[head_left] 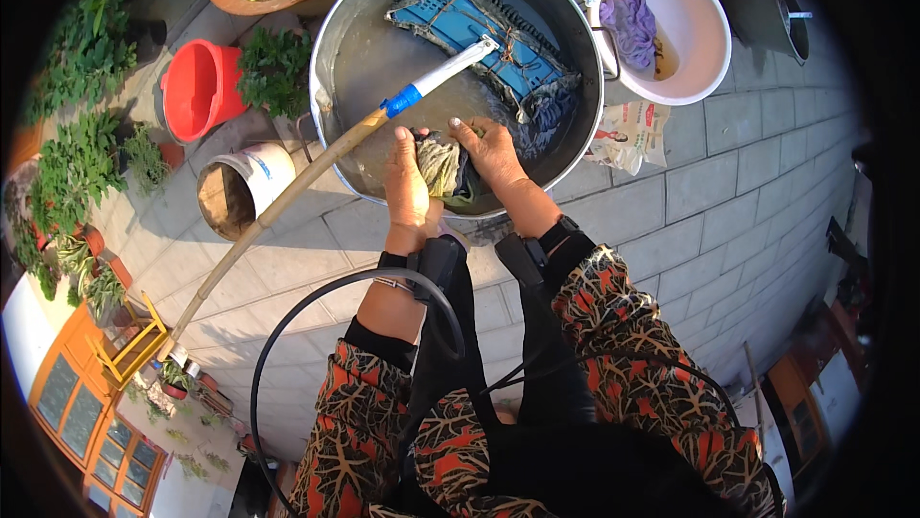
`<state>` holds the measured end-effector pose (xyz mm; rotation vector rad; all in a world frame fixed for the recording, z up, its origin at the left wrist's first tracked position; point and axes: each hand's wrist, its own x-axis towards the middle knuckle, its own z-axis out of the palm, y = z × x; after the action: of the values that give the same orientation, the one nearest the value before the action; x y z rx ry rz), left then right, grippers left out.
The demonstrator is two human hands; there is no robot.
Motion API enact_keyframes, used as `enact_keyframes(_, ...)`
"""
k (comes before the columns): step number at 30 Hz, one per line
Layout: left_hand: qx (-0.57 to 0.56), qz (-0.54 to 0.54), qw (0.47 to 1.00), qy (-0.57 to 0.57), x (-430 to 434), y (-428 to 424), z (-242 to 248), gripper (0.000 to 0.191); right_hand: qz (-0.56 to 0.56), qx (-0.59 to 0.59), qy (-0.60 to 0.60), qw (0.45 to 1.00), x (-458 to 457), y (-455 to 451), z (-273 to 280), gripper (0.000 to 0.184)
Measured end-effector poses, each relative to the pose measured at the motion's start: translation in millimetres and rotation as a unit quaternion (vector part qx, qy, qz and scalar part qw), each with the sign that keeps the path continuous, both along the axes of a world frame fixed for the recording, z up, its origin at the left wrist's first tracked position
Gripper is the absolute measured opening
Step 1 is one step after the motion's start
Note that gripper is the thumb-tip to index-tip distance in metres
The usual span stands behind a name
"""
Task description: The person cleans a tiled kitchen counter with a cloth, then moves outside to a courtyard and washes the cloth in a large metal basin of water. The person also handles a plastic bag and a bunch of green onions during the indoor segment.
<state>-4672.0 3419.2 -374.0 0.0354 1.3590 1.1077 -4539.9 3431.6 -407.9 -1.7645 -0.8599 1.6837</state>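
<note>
Over the near rim of a large metal tub (321, 90) of murky water (374, 65), both hands grip a wet, bunched-up cloth (440, 167), greenish-yellow and dark. My left hand (407, 187) holds its left side, with the thumb pointing up. On the other side, my right hand (492, 151) pinches the cloth between thumb and fingers. In the tub lies a mop with a blue plastic head plate (460, 15) and dark, soaked fringe. Its bamboo handle (287, 194), joined by blue tape (401, 100) to a white metal end, leans across the tub rim towards the lower left.
Right of the tub stands a white basin (701, 29) with a purple cloth (632, 25) in a little brown water. A printed bag (632, 133) lies below it. To the left are a red bucket (190, 90), a tipped white bucket (262, 173) and potted plants (277, 69). A yellow chair (136, 345) stands farther off.
</note>
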Motion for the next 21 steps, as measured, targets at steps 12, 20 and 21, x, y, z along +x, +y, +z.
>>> enact_keyframes(12, 0.07, -0.156, 0.985, 0.009, -18, -9, 8, 0.056, -0.079, -0.01, 0.201, 0.976, 16, 11, 42, 0.03)
enact_keyframes(20, -0.03, -0.075, 0.997, 0.023, 13, -38, -25, 0.03, 0.129, 0.216, -0.201, 0.947, -30, 7, 67, 0.022)
enact_keyframes(21, -0.051, -0.15, 0.979, 0.131, 13, -38, -28, 0.027, 0.125, 0.122, -0.282, 0.943, -27, 16, 65, 0.025)
